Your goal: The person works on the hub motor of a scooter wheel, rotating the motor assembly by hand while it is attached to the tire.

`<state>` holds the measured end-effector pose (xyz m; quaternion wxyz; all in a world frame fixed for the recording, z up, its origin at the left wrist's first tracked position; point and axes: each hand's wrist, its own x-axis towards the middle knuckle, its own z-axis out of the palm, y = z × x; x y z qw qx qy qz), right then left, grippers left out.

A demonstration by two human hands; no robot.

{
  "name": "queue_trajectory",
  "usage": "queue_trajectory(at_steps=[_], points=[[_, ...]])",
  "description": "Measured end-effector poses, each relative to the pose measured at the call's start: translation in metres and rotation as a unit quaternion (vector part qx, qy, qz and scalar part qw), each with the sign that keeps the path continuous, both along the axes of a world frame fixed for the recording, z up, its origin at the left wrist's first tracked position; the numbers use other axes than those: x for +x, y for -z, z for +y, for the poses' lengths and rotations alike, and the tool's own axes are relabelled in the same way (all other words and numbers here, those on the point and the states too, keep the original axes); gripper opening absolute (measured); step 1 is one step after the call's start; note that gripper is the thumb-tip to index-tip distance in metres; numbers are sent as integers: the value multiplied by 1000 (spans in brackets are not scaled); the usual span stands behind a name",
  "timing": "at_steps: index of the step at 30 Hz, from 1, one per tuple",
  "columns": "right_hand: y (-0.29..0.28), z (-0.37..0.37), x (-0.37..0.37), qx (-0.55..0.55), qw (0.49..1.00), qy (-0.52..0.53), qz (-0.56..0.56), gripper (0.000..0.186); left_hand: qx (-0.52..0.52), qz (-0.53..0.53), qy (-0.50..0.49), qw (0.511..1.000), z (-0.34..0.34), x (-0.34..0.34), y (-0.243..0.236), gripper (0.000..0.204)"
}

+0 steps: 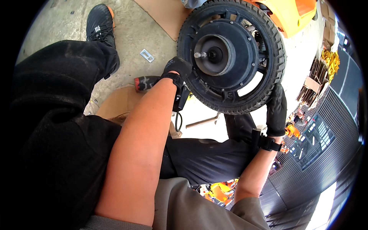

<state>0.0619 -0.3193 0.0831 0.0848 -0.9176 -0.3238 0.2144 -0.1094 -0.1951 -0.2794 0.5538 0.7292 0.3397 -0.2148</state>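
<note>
A black wheel with a knobby tire (279,50) and a hub motor (245,51) stands upright in front of me, a threaded axle end poking out of its round hub. My left hand (178,68), in a black glove, has its fingers curled at the tire's lower left edge. At the lower right, my gloved right hand (276,107) grips the tread; its fingertips are partly hidden. Just below the left wrist lies a black and red tool (143,83), partly covered by my forearm. A slotted silver metal plate (147,56) rests on the concrete to the left.
Cardboard (163,15) lies behind the wheel, and another piece (119,101) sits beside my left leg. A hammer-like tool (203,121) is on the floor between my legs. Orange bodywork (293,15) rises beyond the tire. Stacked cardboard (312,82) stands at the far right.
</note>
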Motion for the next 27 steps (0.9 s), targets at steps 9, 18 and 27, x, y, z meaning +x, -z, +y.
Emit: queue_trajectory(at_steps=[9,18,27], points=[[1,9,-10,52,997,48,3,51,-57,27,-19,998,5,0,-3,39],[0,-4,5,-22,999,-32,7,72,-62,38,-44,996,8,-2,-11,40],[1,-10,7,-15,999,-35,-3,74,-124,80,-155,977,41,-7,-83,41]])
